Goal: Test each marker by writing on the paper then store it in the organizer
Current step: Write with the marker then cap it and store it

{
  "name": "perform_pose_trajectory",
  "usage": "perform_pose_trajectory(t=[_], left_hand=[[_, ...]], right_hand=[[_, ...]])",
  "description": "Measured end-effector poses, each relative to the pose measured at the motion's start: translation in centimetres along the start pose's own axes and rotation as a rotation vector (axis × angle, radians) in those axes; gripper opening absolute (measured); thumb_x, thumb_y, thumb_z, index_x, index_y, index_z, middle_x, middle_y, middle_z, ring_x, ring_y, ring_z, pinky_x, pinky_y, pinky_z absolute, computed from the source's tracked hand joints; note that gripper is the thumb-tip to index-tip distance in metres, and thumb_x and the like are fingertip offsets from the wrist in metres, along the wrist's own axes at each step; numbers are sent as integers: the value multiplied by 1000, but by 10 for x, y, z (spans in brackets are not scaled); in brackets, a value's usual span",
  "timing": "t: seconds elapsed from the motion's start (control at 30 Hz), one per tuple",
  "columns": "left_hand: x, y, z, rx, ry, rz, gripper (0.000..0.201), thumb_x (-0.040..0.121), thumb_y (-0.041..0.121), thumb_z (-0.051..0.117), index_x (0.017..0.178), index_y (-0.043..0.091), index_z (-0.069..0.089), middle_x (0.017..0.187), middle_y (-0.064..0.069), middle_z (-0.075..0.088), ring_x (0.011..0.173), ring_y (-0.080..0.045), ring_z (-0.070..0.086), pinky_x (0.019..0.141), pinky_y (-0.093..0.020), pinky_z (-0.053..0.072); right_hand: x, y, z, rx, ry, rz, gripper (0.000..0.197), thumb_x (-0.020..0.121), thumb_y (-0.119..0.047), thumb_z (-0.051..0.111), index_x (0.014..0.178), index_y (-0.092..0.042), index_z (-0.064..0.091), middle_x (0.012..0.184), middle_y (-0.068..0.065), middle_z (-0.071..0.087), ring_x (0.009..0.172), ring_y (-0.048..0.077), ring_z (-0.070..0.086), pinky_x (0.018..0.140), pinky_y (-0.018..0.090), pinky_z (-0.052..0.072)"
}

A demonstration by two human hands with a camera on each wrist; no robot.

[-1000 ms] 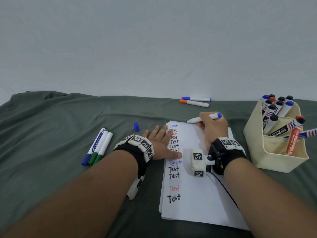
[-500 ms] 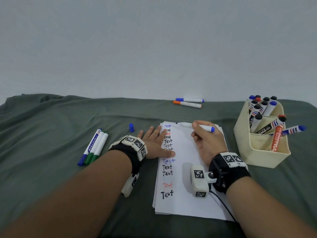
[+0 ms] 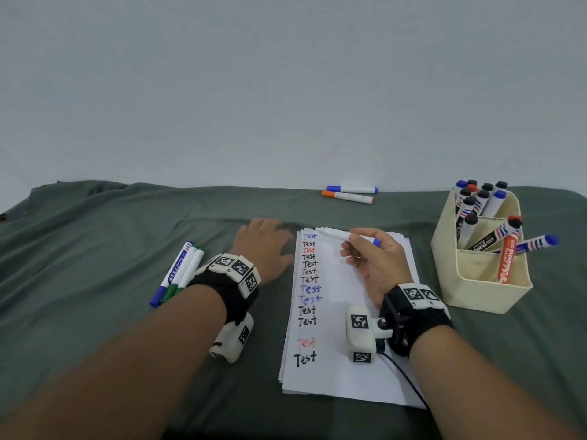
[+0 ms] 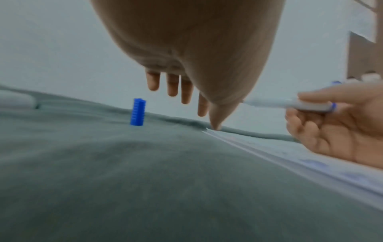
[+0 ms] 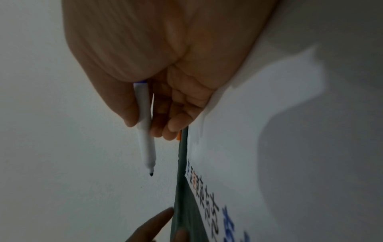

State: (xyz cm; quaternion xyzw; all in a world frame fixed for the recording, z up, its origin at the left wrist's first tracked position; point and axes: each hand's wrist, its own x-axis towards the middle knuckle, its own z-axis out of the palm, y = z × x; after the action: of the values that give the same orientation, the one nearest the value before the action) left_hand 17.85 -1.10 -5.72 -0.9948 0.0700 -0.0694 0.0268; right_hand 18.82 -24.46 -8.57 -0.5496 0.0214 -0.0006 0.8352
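My right hand (image 3: 365, 249) pinches an uncapped white marker (image 3: 346, 235) with a blue end, held level above the top of the paper (image 3: 355, 312), its tip pointing left. In the right wrist view the marker (image 5: 146, 139) sits between thumb and fingers, clear of the sheet. The paper carries a column of "Test" words. My left hand (image 3: 266, 236) hovers over the cloth just left of the paper's top corner, fingers (image 4: 178, 88) straight and holding nothing. A blue cap (image 4: 137, 112) stands upright on the cloth under those fingers; the head view hides it. The cream organizer (image 3: 482, 287) stands at the right with several markers.
Three capped markers (image 3: 181, 271) lie side by side on the green cloth at the left. A blue-capped marker (image 3: 351, 189) and an orange-capped one (image 3: 347, 197) lie at the back near the wall. Two markers lean out over the organizer's right rim.
My left hand has left the paper's edge and moved forward over the blue cap. My right hand has turned the marker level, tip to the left, off the paper.
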Motion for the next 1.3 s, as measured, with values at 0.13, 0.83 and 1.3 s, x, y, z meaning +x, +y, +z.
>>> perform_pose_trajectory(t=[0.13,0.83,1.3], left_hand=[[-2,-34,-1,-14,22,-223,40,90,41,59,130,34,58,136,-3,49,126,-28,42,103,-41,38],[2,16,-12,-355,-46,8,24,103,36,40,121,26,51,100,1,67,83,-17,60,69,-32,43],[2,15,-9,-363,-28,82,20,102,25,38,115,21,53,92,4,58,69,-8,46,58,-26,32]], right_hand=[[0,1,0,-11,-13,-22,9,90,-2,71,98,-6,74,80,17,73,71,24,69,65,29,56],[-2,2,-1,-46,-82,-22,16,86,2,72,81,-11,80,77,24,72,68,28,70,62,27,55],[-4,4,1,-152,-124,-42,14,89,-6,74,85,-17,80,82,21,76,75,28,74,66,26,56]])
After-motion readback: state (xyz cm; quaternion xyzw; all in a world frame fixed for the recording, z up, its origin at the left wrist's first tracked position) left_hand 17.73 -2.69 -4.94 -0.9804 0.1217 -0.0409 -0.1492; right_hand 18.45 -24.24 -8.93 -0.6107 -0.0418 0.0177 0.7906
